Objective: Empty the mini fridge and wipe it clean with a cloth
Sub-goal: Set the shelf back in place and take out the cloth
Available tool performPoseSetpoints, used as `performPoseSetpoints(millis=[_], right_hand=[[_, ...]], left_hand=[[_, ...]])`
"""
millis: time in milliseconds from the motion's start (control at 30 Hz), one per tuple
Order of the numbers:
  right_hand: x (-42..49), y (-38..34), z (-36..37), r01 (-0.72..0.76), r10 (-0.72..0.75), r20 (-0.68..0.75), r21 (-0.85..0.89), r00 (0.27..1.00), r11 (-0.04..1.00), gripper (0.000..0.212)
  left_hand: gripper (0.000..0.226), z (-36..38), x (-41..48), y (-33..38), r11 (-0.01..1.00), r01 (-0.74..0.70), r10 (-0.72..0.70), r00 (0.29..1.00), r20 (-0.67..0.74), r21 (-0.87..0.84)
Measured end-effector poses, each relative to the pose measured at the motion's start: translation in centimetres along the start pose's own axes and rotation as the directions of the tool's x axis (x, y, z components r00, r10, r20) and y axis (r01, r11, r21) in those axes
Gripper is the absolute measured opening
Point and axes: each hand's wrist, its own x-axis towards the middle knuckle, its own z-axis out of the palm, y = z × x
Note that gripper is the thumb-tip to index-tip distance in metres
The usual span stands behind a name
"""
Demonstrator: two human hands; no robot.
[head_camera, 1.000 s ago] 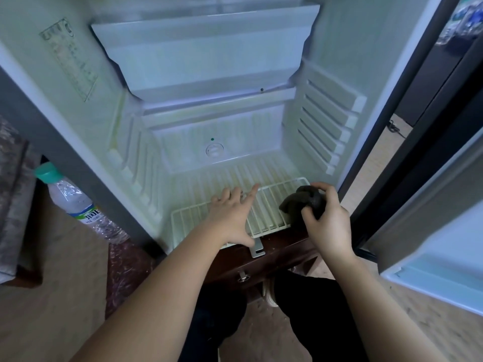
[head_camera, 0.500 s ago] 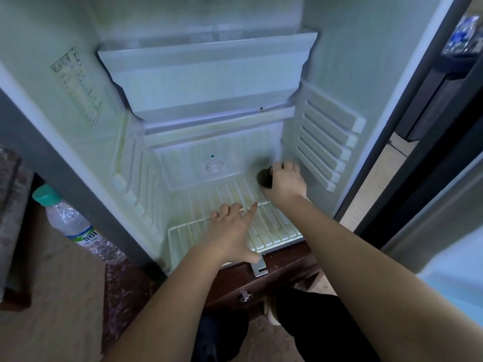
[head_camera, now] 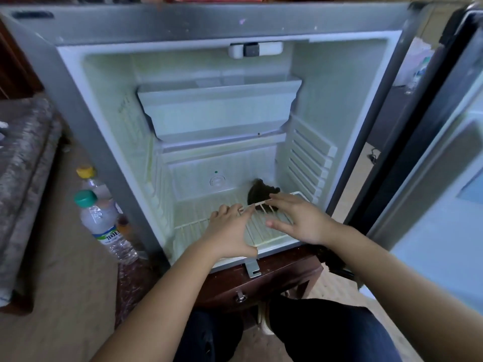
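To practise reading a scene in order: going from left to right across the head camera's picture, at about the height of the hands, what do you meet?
Grey cushion → green-capped bottle → left hand → right hand → open fridge door.

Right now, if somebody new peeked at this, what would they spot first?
Probably the wide-open mini fridge, with no food inside, just a dark cloth bunched at the back right of its floor. Next, the left hand and right hand resting on the white wire shelf at the bottom front. A green-capped water bottle sits on the floor to the fridge's left.
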Motion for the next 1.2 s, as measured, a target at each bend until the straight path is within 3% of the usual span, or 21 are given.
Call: performPoseSetpoints(millis=[100, 233, 400, 500, 600, 867, 1200], right_hand=[[-2.9, 0.1, -1.3, 0.056, -0.040, 0.116, -0.138, 0.992, 0.989, 0.098], [-5.3, -0.6, -1.5, 0.103, -0.061, 0.143, -0.308, 0.988, 0.946, 0.087], [-6.3, -2.1, -2.9, 0.060, -0.119, -0.126, -0.397, 0.985, 0.916, 0.075], [-6.2, -2.9, -4.0, 0.051, -0.241, -0.335, -0.488, 0.911, 0.871, 0.070], [-6.1, -3.0, -4.7, 0.037, -0.323, -0.434, -0.549, 0.841, 0.835, 0.065], [-4.8, -3.1, -5.5, 0.041, -0.287, -0.385, -0.536, 0.877, 0.843, 0.073], [-2.6, -3.0, -6.0, 0.014, -0.161, -0.291, -0.449, 0.943, 0.893, 0.067]], left_hand=[[0.105, -0.9, -1.4, 0.9, 1.000, -0.002, 0.004, 0.996, 0.089, -0.023], [0.104, -2.0, -3.4, 2.7, 1.000, 0.005, -0.003, 0.997, 0.081, -0.018], [0.102, -6.5, -5.2, 4.4, 0.995, -0.050, 0.055, 0.996, -0.066, 0.082], [0.101, -9.2, -6.2, 5.1, 0.989, -0.061, 0.077, 0.990, -0.116, 0.132], [0.099, -10.8, -6.7, 5.7, 0.981, -0.055, 0.083, 0.986, -0.143, 0.186], [0.097, -11.5, -5.8, 5.0, 0.991, -0.024, 0.037, 0.995, -0.098, 0.129], [0.088, -11.6, -3.7, 3.4, 0.990, -0.013, 0.027, 0.995, -0.096, 0.142]])
